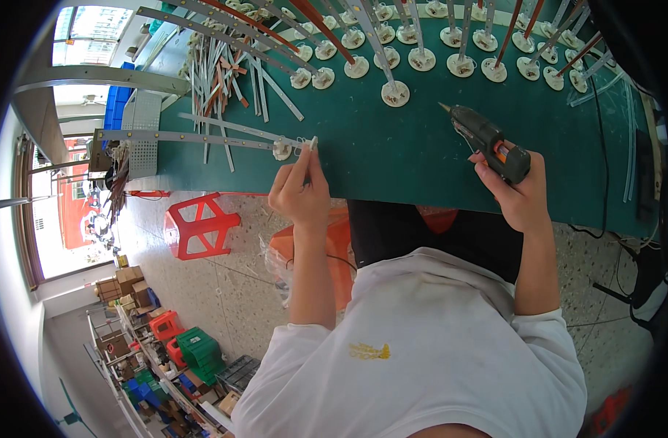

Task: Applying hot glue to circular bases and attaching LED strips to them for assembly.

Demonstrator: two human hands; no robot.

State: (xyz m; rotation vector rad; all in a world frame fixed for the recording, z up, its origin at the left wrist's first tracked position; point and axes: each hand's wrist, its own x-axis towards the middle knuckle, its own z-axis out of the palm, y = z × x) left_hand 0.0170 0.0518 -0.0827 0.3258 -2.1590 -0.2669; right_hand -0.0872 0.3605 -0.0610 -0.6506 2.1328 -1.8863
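My right hand (520, 186) is wrapped round the handle of a dark green hot glue gun (483, 133). Its nozzle points up and left, above the green table (392, 164). Between thumb and fingertips, my left hand (302, 191) pinches a small white round disc (314, 143), seen nearly edge-on. Just left of the disc, a long light strip (188, 137) with dots along it ends in a white base (281, 150). A thinner pale strip (239, 128) runs toward the pinched disc; whether they are joined I cannot tell.
Several strips on round white bases (396, 93) stand across the table's far side. Loose white and brown strips (228, 77) lie piled at the left. A black cable (602, 146) crosses the table at the right. Red stools (201, 226) are on the floor below.
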